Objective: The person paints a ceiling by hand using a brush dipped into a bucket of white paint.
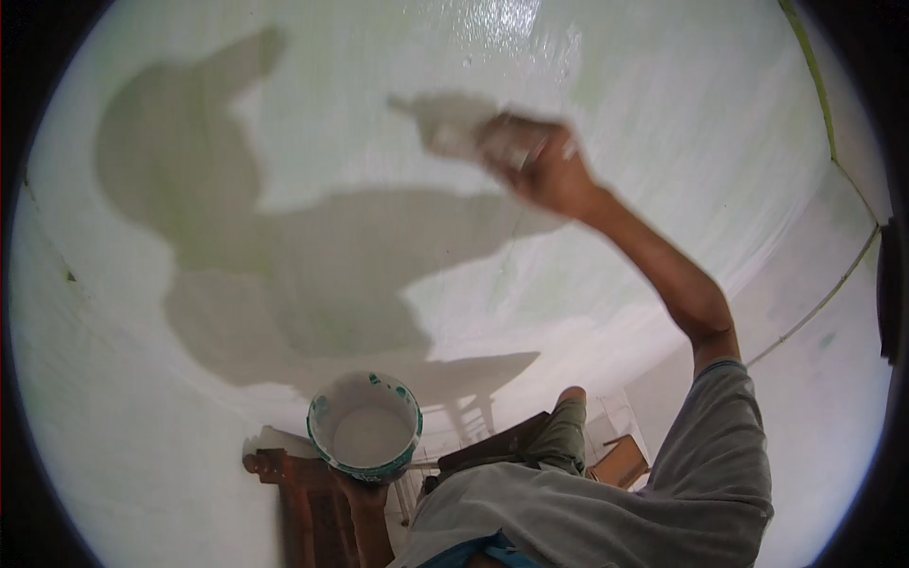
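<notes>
My right hand (542,166) is raised high, arm stretched up and bent at the elbow, fingers closed in a grip. My left hand (365,492) sits low, close to my body, fingers cupped upward.

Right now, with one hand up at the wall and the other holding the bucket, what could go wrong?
The bucket of white paint sits open in the left hand, held from below; a tilt could spill it. The right hand is stretched high with a blurred tool against the wall, so drips may run down the arm. A wooden chair shows below the person, who may be standing raised; overreaching could cost balance.
</notes>
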Demonstrator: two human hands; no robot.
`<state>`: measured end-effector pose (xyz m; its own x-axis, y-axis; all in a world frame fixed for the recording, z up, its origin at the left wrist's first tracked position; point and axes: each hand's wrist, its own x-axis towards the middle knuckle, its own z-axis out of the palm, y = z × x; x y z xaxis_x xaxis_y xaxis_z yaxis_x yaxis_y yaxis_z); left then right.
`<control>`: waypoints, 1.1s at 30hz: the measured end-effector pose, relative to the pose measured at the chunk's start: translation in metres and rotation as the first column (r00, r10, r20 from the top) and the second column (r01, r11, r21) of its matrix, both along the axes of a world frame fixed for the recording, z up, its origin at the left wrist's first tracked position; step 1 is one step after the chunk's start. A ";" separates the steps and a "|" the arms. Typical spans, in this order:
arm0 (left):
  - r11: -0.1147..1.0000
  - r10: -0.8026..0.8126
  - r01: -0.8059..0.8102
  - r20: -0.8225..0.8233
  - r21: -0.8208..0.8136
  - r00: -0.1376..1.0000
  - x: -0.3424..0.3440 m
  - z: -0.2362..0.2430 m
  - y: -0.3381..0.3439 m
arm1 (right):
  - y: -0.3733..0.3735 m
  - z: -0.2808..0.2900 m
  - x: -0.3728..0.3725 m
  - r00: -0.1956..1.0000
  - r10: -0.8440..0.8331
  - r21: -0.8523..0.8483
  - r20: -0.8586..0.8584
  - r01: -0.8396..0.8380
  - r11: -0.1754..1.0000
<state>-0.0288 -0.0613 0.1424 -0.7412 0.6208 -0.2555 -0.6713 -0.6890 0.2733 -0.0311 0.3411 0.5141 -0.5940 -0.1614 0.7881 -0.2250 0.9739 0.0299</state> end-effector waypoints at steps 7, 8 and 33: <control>0.995 0.090 -0.088 0.055 -0.039 0.994 0.000 -0.007 0.003 | -0.004 0.032 0.028 0.965 -0.105 0.286 -0.239 0.174 0.942; 0.993 0.106 -0.103 0.056 -0.049 0.993 0.001 -0.008 0.002 | -0.003 0.006 0.024 0.976 -0.125 0.305 -0.178 0.176 0.936; 0.987 0.161 -0.162 0.138 -0.006 0.977 0.003 -0.049 0.018 | -0.046 -0.223 -0.020 0.776 -0.095 0.137 0.624 0.011 0.990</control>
<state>-0.0256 -0.0437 0.0930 -0.7898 0.4975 -0.3588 -0.5820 -0.7926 0.1822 -0.0513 0.2955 0.2911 -0.9599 -0.1819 0.2133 -0.1826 0.9830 0.0164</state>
